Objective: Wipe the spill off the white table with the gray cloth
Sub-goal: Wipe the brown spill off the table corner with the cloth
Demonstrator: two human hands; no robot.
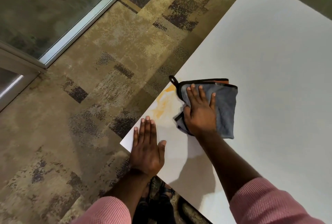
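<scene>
One gray cloth (pixel 224 105) sits folded near the left edge of our white desk (pixel 269 58), just right of the orange spill (pixel 162 104). Our right hand (pixel 200 111) presses flat on it, fingers (pixel 202 92) spread open, not gripping. Our left hand (pixel 147 149) lies flat on the desk corner, fingers straight. Patterned carpet (pixel 107 80) all around below.

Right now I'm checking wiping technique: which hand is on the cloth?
The right hand, pressed flat on the gray cloth beside the orange spill. The left hand rests flat on the bare table corner.
</scene>
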